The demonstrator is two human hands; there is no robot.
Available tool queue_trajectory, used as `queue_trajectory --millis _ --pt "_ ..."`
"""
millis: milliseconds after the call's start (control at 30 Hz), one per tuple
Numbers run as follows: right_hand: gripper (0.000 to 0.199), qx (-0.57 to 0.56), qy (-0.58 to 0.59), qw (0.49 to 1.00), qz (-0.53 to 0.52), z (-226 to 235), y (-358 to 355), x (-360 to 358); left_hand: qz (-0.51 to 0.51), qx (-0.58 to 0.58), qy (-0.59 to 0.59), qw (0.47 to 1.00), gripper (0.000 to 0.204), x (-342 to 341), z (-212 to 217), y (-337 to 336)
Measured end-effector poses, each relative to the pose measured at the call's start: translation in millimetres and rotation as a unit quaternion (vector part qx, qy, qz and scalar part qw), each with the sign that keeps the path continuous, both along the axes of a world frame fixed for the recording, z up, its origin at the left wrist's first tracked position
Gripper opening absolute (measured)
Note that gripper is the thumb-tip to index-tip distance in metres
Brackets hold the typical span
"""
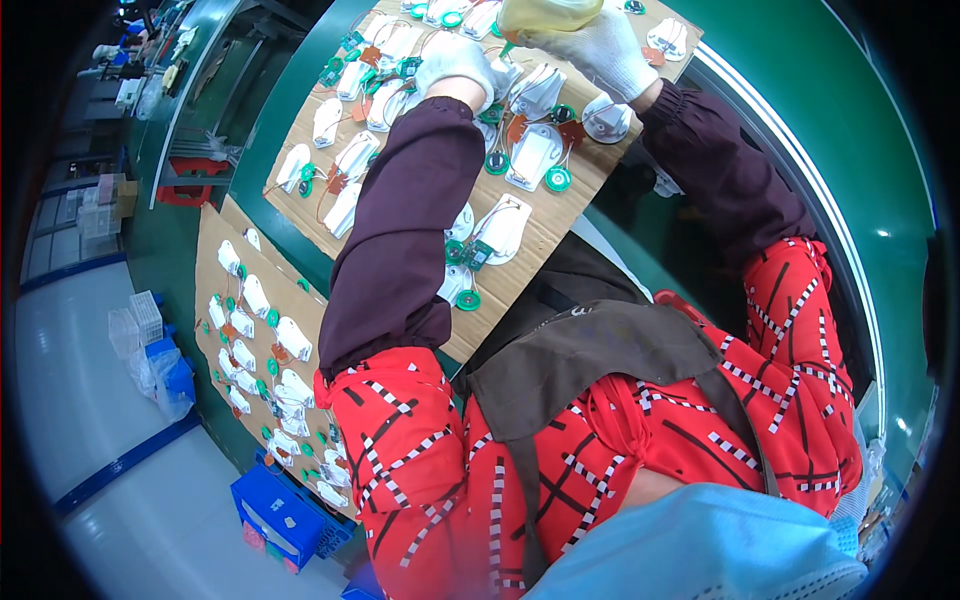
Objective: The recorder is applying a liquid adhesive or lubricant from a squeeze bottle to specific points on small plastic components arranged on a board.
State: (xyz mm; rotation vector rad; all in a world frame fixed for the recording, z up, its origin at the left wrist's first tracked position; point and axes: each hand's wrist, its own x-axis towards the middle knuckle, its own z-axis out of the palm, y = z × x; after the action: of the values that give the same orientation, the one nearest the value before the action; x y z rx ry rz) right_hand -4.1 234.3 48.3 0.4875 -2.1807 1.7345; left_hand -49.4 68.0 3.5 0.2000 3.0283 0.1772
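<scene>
My right hand, in a white glove, is closed round a translucent yellowish squeeze bottle, cut off by the upper edge. The bottle's narrow end points down over the parts. My left hand, also gloved, rests low among white plastic housings; its fingers are hidden. Around both hands, housings with thin wires, green round discs and small green circuit boards lie on a cardboard sheet. Below my right hand is a white housing, with a green disc beside it. Another housing sits near my right wrist.
A second cardboard sheet with several rows of similar parts lies to the left. A blue bin stands on the floor below it. Green surface with a pale metal rail runs along the right. A red crate is far left.
</scene>
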Motion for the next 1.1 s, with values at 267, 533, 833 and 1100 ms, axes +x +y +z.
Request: queue_trajectory --millis 267,533,833,1100 --pt "0.035 0.003 -0.015 1.000 0.010 -3 4 -1 -0.003 0.005 0.023 1.000 0.052 0 -2 -1" --pt "0.035 -0.038 -0.062 0.997 0.030 -3 13 7 -0.008 -0.010 0.021 1.000 0.048 1 -1 -1" --pt "0.035 -0.063 -0.097 0.993 0.032 -6 22 11 0.015 -0.009 -0.011 1.000 0.042 7 13 4" --pt "0.035 -0.081 -0.110 0.990 0.030 -12 24 7 0.014 -0.015 -0.002 1.000 0.043 10 12 4"
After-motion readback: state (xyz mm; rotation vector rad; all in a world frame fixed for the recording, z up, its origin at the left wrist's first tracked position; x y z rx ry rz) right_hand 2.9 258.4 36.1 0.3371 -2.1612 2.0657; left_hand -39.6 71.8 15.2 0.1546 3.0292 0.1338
